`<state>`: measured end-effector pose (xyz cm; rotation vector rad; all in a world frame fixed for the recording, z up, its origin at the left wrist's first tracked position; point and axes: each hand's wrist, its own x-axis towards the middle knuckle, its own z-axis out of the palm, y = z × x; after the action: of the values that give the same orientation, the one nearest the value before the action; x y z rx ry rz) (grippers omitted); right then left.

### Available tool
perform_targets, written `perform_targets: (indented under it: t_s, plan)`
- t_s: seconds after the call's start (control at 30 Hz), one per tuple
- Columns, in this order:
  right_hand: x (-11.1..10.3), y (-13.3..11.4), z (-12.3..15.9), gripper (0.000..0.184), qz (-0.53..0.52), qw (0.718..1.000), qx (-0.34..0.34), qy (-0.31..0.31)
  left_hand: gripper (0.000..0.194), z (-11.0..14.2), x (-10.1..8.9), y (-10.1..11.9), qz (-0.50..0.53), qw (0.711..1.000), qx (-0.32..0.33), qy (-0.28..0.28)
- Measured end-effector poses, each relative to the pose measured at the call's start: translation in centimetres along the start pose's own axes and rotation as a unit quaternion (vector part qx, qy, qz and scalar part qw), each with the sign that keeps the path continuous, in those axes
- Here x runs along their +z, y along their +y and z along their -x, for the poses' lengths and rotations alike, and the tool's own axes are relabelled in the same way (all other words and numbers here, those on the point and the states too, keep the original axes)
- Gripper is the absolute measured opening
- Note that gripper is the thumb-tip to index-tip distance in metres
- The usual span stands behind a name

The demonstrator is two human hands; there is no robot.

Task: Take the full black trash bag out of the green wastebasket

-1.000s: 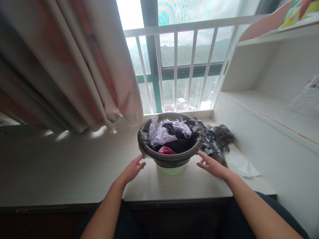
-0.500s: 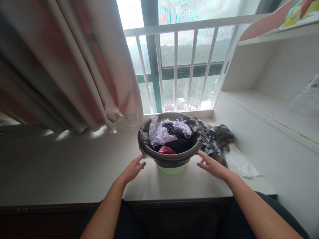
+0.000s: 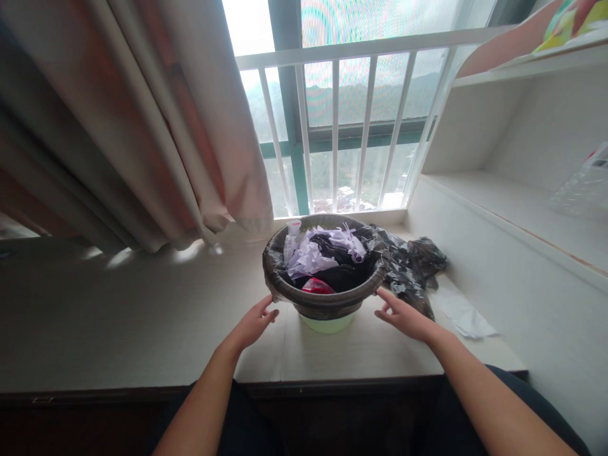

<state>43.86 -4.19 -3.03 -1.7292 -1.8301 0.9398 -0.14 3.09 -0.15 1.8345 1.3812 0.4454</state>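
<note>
In the head view, a round dark trash can (image 3: 327, 310) stands on the ledge, its base pale green. A black trash bag (image 3: 273, 263) lines it and folds over the rim. Inside lie white paper scraps (image 3: 311, 256), black material and a red wrapper (image 3: 317, 286). My left hand (image 3: 254, 323) reaches the rim's near left side, index fingertip against the bag's edge and thumb held apart. At the near right side, my right hand (image 3: 399, 313) touches the rim the same way, its thumb also apart. The tips of the fingers are partly hidden at the rim.
A crumpled black plastic bag (image 3: 411, 269) lies right of the can, beside a white paper sheet (image 3: 468, 313). Behind is a window with a white railing (image 3: 335, 136). A curtain (image 3: 190, 120) hangs at left; a white shelf unit (image 3: 513, 221) with a clear plastic bottle (image 3: 584, 183) stands at right.
</note>
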Motion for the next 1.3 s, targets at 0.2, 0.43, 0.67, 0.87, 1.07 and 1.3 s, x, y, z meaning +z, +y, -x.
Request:
perform_targets:
  t_s: [0.2,0.43,0.67,0.87,1.07,1.3]
  plan:
    - [0.4,0.8,-0.3,0.08,0.003,1.0,0.0,-0.003,0.069,-0.1,0.1,-0.1,0.003,1.0,0.008,0.005]
    - [0.4,0.8,-0.3,0.083,0.001,1.0,0.004,-0.013,0.07,-0.3,0.2,-0.6,-0.005,1.0,-0.001,-0.003]
    - [0.3,0.5,-0.3,0.084,0.003,1.0,0.006,-0.016,0.07,-0.2,0.1,-0.6,-0.005,1.0,-0.006,-0.006]
    - [0.4,0.7,-0.3,0.085,0.003,1.0,0.01,-0.017,0.07,-0.3,0.2,-0.9,-0.004,1.0,0.001,-0.01]
    - [0.3,0.8,-0.3,0.085,0.003,1.0,0.012,-0.022,0.069,-0.3,0.2,-0.9,-0.001,1.0,-0.002,-0.011]
    - [0.5,0.7,-0.2,0.085,0.0,1.0,0.005,-0.023,0.07,-0.1,0.2,-0.2,-0.001,1.0,-0.004,-0.013]
